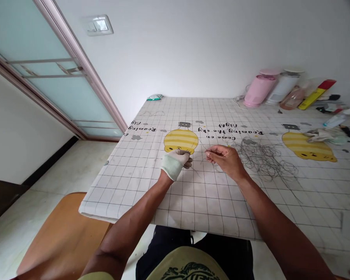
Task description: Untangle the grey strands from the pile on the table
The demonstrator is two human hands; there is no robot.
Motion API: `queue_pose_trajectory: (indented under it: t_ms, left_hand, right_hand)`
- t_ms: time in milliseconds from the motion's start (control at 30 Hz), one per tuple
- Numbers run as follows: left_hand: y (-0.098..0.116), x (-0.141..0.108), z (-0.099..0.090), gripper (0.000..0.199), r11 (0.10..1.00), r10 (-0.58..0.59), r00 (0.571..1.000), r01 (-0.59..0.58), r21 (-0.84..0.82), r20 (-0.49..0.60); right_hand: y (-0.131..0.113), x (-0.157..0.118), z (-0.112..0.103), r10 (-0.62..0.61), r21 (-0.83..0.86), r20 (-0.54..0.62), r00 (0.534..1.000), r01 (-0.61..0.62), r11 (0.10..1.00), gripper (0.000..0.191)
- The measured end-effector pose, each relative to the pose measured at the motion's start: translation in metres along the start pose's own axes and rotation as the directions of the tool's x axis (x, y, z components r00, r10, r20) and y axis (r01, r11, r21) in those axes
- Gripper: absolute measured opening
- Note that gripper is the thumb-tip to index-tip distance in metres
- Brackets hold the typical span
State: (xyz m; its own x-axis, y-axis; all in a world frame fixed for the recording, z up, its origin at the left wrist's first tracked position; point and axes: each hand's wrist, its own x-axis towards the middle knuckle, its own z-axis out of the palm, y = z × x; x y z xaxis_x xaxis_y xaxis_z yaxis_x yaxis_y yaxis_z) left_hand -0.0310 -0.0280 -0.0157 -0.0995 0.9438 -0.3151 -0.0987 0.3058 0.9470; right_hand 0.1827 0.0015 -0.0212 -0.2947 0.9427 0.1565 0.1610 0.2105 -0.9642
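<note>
My left hand (175, 163), in a whitish-green knit glove with darker fingertips, is closed in a pinch over the yellow striped bear print. A thin dark strand shows at its fingers. To its right, my bare right hand (227, 160) pinches a thin dark wire-like strand between thumb and forefinger, and one bit of it sticks up past the fingertips. The two hands are a short gap apart, just above the tablecloth. Beside my right hand spreads a loose tangle of thin dark wire-like strands (265, 161); part of it lies behind that hand.
A checked tablecloth (140, 182) covers the table. Along the back right stand a pink device (259, 89), a white one (284, 87), a yellow-red box (316, 95) and bottles. A crumpled glove (326, 134) lies at right, a green packet (154, 97) at the back left corner. An orange-brown chair (61, 233) stands left.
</note>
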Motion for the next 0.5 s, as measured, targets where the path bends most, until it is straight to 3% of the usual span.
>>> queue_pose_trajectory:
  t_ms: [133, 267, 367, 500]
  left_hand:
    - [-0.004, 0.007, -0.004, 0.017, 0.997, -0.028, 0.998, 0.033, -0.074, 0.061]
    - [-0.007, 0.006, -0.009, 0.001, 0.997, 0.036, 0.998, -0.031, -0.072, 0.058]
    - [-0.008, 0.005, -0.009, 0.009, 0.996, 0.047, 0.998, -0.043, -0.081, 0.052]
    - [-0.008, 0.004, -0.003, 0.002, 0.996, 0.048, 0.994, -0.04, -0.082, 0.093]
  right_hand:
    - [0.002, -0.002, 0.003, -0.046, -0.071, -0.001, 0.999, 0.046, 0.996, 0.025]
    - [0.001, -0.004, 0.005, -0.07, -0.1, -0.023, 0.997, 0.068, 0.993, 0.027]
    - [-0.005, -0.004, 0.002, -0.097, -0.177, -0.058, 0.994, 0.085, 0.981, 0.029]
    - [-0.01, -0.004, 0.0, -0.163, -0.249, 0.002, 0.987, 0.159, 0.955, 0.03]
